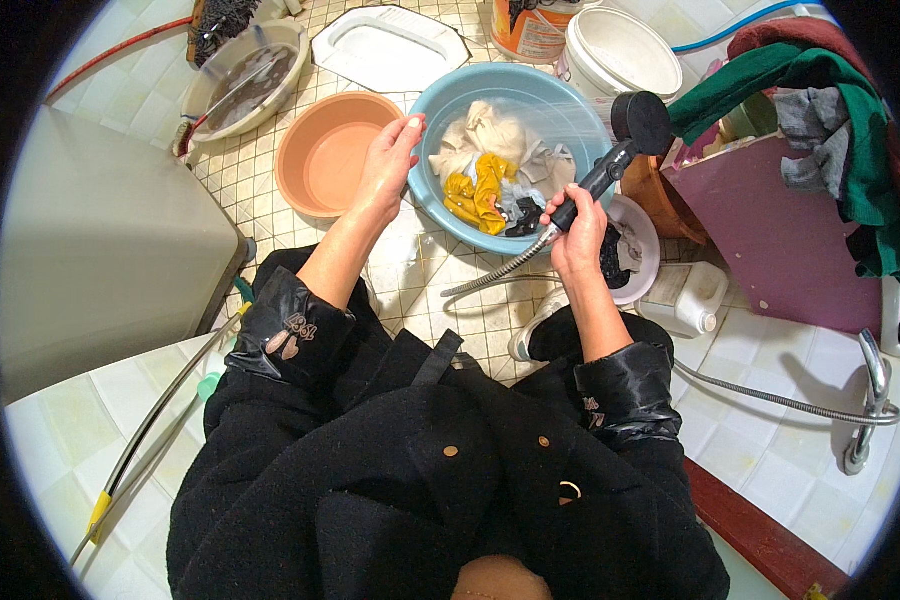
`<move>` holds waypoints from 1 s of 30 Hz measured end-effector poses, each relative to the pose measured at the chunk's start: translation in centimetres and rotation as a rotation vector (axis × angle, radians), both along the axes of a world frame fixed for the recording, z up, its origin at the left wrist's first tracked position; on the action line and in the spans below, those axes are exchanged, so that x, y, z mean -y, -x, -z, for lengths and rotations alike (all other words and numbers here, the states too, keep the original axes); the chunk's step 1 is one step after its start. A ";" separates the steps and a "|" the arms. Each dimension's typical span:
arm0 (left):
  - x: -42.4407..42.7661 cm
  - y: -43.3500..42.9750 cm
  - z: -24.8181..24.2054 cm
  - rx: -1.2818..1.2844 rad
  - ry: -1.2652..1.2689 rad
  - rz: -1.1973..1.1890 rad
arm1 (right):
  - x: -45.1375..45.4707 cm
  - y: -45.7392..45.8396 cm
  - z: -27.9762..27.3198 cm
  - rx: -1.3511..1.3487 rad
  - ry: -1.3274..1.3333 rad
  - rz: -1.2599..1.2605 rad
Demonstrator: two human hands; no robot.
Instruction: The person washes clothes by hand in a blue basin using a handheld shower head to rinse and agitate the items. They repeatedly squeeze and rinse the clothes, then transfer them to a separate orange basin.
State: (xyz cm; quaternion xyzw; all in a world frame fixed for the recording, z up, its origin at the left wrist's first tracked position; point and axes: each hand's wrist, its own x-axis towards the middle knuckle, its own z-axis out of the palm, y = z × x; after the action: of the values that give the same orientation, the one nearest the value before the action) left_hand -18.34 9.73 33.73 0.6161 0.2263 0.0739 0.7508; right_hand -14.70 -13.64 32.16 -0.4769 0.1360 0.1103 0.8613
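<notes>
My right hand (581, 232) grips the black handle of a hand shower (600, 180), whose round head is up and to the right. Water sprays leftward from it across a blue plastic basin (487, 244). Inside the basin lie cream cloth (487, 131), a mustard-yellow garment (487, 187) and a black-and-grey piece (525, 216). My left hand (390, 161) is empty at the basin's left rim, its thumb and fingers extended; whether it touches the rim is unclear. A metal shower hose (495, 274) hangs from the handle.
An orange-brown basin (300, 169) stands left of the blue one. Behind are a basin of murky water (292, 75), a white tray (390, 37) and a white bucket (622, 52). To the right sit a small basin with dark cloth (649, 262), a white jug (686, 296) and draped garments (859, 150).
</notes>
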 end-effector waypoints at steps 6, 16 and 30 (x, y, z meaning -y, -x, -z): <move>-0.1 0.0 0.2 0.014 -0.003 -0.004 | -0.1 0.0 -0.1 0.001 0.002 -0.007; 0.0 0.0 0.1 0.005 -0.002 -0.001 | 0.1 0.0 0.1 0.005 0.013 -0.030; 0.0 0.0 0.2 0.001 0.003 0.000 | -0.1 0.1 0.2 0.003 -0.002 -0.012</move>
State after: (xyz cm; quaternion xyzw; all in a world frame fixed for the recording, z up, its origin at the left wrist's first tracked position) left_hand -18.33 9.70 33.56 0.6148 0.2259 0.0739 0.7520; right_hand -14.78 -13.58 32.01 -0.4771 0.1316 0.1148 0.8613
